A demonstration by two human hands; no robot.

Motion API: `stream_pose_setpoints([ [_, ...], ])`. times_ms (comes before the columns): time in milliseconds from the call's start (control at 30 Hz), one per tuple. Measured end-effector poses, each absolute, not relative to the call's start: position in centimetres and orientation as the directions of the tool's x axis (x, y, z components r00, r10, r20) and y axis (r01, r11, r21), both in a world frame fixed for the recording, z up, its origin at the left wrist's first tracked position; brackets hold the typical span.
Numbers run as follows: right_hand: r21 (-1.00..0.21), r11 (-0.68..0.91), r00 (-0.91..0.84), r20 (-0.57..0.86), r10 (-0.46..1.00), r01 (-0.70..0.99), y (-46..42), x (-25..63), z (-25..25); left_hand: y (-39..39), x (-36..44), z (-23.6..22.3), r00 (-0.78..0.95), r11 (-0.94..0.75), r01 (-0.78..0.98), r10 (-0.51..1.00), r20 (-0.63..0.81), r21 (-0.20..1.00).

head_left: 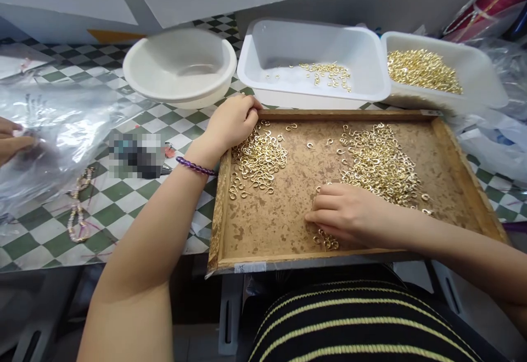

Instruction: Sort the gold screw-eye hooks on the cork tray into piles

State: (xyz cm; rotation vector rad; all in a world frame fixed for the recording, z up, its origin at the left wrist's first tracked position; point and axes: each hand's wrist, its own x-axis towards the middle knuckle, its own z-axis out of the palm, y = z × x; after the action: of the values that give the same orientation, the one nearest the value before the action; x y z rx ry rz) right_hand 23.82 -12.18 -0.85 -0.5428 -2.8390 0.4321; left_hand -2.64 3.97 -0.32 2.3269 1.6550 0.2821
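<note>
Bare cork (pixel 298 181) free between hook piles (pixel 259 159); raised wooden rim (pixel 341 114) blocks bins (pixel 313 38).

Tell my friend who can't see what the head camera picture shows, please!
A person's right hand touches small gold hooks spread on a cork-lined wooden tray. The left hand, wearing a purple bracelet, holds the tray's edge. Behind the tray, white plastic tubs hold more gold hooks.

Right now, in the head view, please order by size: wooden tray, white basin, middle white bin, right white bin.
Largest to smallest: wooden tray, middle white bin, then white basin and right white bin: too alike to rank.
</note>
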Motion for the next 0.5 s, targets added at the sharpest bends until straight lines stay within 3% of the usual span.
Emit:
stream_pose_setpoints([
  [200,-0.169,0.922,-0.917,0.143,0.373,0.349,-12.4,24.1,-0.5,3.9,-2.6,-0.1,0.327,-0.307,0.893,0.945,-0.009,0.328],
  [333,-0.139,0.912,-0.911,0.094,0.401,0.386,-13.0,23.7,-0.3,3.7,-2.5,0.1,0.325,-0.299,0.896,0.945,-0.025,0.329],
  [500,-0.090,0.900,-0.866,0.246,0.435,0.426,-12.8,23.4,-0.8,3.9,-2.6,-0.1,0.333,-0.310,0.891,0.943,-0.013,0.330],
])
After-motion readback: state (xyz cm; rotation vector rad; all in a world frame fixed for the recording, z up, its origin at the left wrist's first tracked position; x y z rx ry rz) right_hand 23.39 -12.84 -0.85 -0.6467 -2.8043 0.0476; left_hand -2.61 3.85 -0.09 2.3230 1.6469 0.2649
